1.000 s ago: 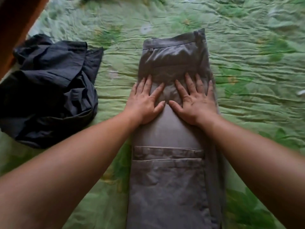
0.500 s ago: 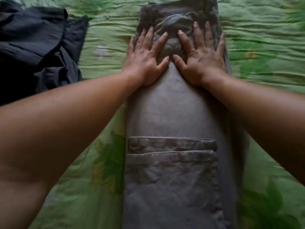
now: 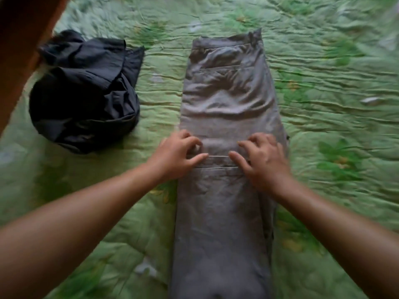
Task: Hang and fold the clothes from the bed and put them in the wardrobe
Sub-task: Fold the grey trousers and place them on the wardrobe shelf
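On the green quilted bed (image 3: 323,104), grey cotton trousers (image 3: 224,223) lie flat, ready for halving, my left hand (image 3: 177,157) and right hand (image 3: 265,160) curled at mid-length; whether my fingers (image 3: 245,145) pinch cloth I cannot tell.

Grey trousers (image 3: 228,100) on green quilt (image 3: 328,108), left hand (image 3: 174,159), right hand (image 3: 264,164) on them

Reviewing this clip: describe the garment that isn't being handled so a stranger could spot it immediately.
A green quilted bedspread fills the view. Left of the long grey trousers laid flat down its middle, beside the brown wooden edge, sits the dark garment. It alone is near-black and crumpled into a heap.
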Motion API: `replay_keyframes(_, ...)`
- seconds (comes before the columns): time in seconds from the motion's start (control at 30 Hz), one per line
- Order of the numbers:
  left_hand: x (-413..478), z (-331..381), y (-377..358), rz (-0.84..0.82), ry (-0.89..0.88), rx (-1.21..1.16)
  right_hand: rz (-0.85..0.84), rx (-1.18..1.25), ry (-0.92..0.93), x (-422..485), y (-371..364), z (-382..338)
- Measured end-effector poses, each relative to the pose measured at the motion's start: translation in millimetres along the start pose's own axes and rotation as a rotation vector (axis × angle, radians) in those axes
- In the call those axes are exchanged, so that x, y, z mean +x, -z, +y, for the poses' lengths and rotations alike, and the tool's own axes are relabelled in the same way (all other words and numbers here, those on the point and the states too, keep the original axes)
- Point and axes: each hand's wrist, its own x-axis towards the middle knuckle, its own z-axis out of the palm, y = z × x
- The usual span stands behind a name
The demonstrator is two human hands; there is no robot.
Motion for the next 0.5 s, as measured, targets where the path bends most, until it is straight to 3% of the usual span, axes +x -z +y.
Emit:
replay_keyframes(0.07,-21,11,-2,-0.076,0.094,-0.07,-0.076,0.071,-0.117,-30,-5,-5)
replay_keyframes(0.17,-41,27,-5,-0.09,0.233,-0.25,-0.108,0.383,-0.343,-55,-4,-11)
replay_keyframes(0.3,-71,50,-8,0.053,0.419,-0.75,-0.177,0.733,-0.644,-82,-12,-18)
replay_keyframes(0.37,-89,55,-15,0.066,0.554,-0.941,-0.238,0.777,-0.651,-95,-18,-14)
replay_keyframes(0.43,-106,53,-26,0.086,0.586,-0.909,-0.251,0.723,-0.583,-105,-19,-15)
replay_keyframes(0.5,-115,48,-31,0.114,0.448,-0.629,-0.156,0.689,-0.496,-111,-19,-15)
